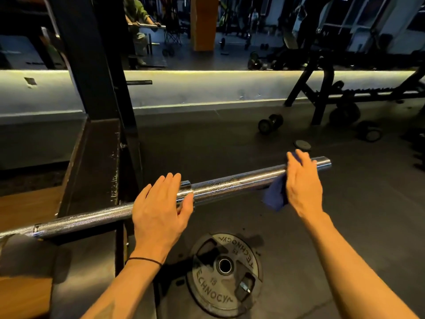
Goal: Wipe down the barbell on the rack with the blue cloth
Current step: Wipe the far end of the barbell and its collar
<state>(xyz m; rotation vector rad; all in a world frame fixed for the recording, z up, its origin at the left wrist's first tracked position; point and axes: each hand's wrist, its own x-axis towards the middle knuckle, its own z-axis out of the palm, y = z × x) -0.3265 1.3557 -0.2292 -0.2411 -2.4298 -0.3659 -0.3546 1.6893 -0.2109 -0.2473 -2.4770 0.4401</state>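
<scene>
Left hand (161, 207) steadies barbell (230, 186); right hand (301, 180) presses blue cloth (274, 195).

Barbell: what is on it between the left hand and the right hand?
In the head view, only bare chrome sleeve of the barbell lies between the left hand and the right hand, which presses the blue cloth on it.

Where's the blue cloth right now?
Head view, right side: the blue cloth is draped over the barbell sleeve near its free end, under the right hand.
</scene>
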